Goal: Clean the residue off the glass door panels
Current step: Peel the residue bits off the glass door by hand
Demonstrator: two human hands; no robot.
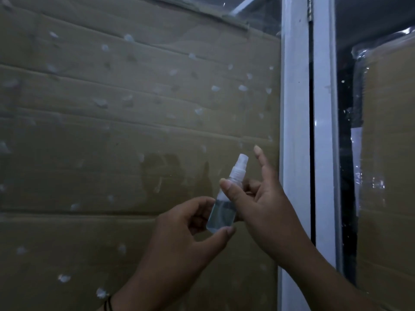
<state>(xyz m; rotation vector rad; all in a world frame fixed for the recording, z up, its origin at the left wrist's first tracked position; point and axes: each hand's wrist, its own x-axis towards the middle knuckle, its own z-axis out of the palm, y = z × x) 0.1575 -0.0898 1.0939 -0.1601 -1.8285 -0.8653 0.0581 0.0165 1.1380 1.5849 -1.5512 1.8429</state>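
Note:
A glass door panel (134,108) fills the left of the head view, dotted with several whitish residue spots (215,88); brown cardboard shows behind the glass. A small clear spray bottle (221,215) with a white nozzle (242,159) and some liquid is held upright in front of the glass. My left hand (179,239) pinches its base between thumb and fingers. My right hand (262,198) holds the bottle's upper body, thumb across the front, index finger raised beside the nozzle. A wet patch (161,171) darkens the glass just left of the bottle.
A white door frame (294,131) runs vertically right of the hands, with a dark gap and a second white frame (324,131) beside it. Farther right another glass panel (386,153) has cardboard and plastic wrap behind it. A dark band circles my left wrist (109,305).

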